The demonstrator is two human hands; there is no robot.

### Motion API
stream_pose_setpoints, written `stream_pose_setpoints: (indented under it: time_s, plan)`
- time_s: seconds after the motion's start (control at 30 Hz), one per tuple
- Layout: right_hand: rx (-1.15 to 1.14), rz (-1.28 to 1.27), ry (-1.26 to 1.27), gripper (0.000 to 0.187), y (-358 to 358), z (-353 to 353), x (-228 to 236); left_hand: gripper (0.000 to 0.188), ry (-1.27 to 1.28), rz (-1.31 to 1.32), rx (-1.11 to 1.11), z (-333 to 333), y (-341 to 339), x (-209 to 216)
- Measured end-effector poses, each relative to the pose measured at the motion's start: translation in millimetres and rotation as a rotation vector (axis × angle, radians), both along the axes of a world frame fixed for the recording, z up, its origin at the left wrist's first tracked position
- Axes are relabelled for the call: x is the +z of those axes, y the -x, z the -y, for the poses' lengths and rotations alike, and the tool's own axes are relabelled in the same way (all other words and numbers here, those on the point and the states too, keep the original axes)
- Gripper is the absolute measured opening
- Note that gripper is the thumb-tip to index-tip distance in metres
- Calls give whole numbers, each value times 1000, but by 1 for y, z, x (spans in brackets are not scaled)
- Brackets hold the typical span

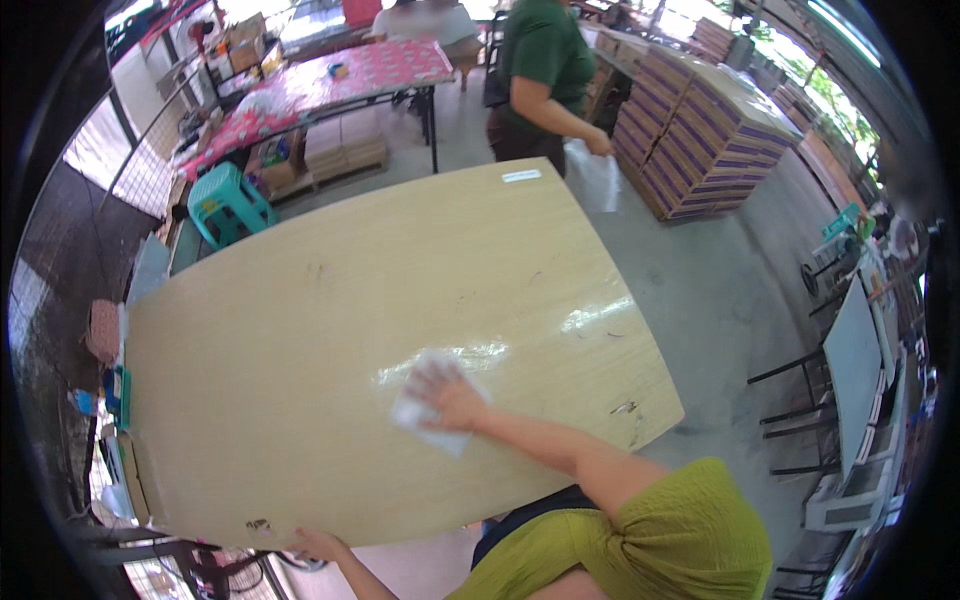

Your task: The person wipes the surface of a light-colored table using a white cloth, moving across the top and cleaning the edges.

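A large pale wood-grain tabletop (250,390) spreads out in front of me, with glossy reflections and some dark marks on it. Near its middle, my right hand (447,397) lies flat with fingers spread on a thin white cloth (455,443), pressing it to the surface; hand and cloth are slightly blurred. At the near left edge of the tabletop, my left hand (318,546) grips the rim, its fingers partly hidden. A dark worn patch (258,527) is beside it, and a white label (521,176) sits at the far corner.
Beyond the table, a person in a green shirt (545,60) holds a clear plastic bag (592,178). Stacked flat cartons (700,130) stand far right. A teal stool (228,200) and a table with a pink patterned cover (330,85) are far left. A folding table (852,370) stands right.
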State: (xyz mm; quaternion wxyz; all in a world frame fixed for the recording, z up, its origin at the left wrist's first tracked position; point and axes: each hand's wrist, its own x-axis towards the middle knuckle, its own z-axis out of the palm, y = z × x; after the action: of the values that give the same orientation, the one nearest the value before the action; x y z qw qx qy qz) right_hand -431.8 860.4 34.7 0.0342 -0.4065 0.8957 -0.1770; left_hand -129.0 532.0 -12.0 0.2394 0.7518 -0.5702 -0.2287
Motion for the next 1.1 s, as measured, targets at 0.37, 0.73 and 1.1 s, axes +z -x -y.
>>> stream_pose_setpoints:
  time_s: [0.37,0.73,1.1]
  plan:
    - [-887,-82,-358,77,278,-207,-14,80,142,201,-179,12,21,-11]
    - [-753,-190,-299,81,332,-50,-42,86,-29,117,-145,17,17,-14]
    - [594,211,3,87,-107,225,-16,52,134,-406,-10,2,49,16]
